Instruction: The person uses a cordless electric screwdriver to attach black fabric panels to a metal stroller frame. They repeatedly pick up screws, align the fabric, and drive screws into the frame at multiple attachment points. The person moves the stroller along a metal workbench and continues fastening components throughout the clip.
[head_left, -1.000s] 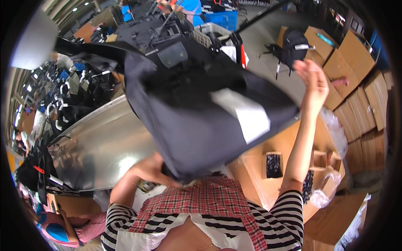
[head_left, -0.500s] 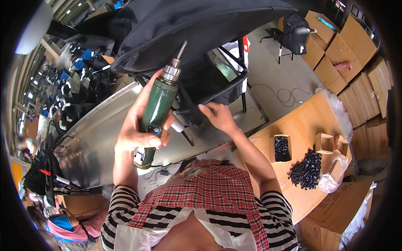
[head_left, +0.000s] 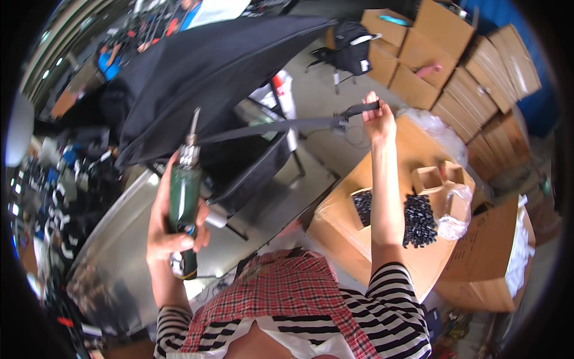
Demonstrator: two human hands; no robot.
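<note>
My left hand (head_left: 173,224) is wrapped round a green electric screwdriver (head_left: 185,194), its metal bit pointing up and away from me. Out to the right, my right hand (head_left: 379,119) grips the end of a black strap (head_left: 287,124). The strap runs taut leftward to a black fabric canopy (head_left: 209,66), and a dark buckle (head_left: 342,122) sits on it close to my fingers. Below the canopy, a black fabric seat or basket (head_left: 254,170) hangs on a dark frame. Part of the strap's left end is hidden behind the screwdriver and canopy.
A metal-topped table (head_left: 119,251) lies under the frame. To the right, a cardboard-covered surface (head_left: 341,221) bears a pile of small black parts (head_left: 420,221) and small boxes (head_left: 427,178). Large cartons (head_left: 439,36) stand behind. Several black frames and parts crowd the left side.
My right hand has moved from beside the fabric seat out to the far right, drawing the strap straight. The screwdriver stays in my left hand. The whole view has shifted.
</note>
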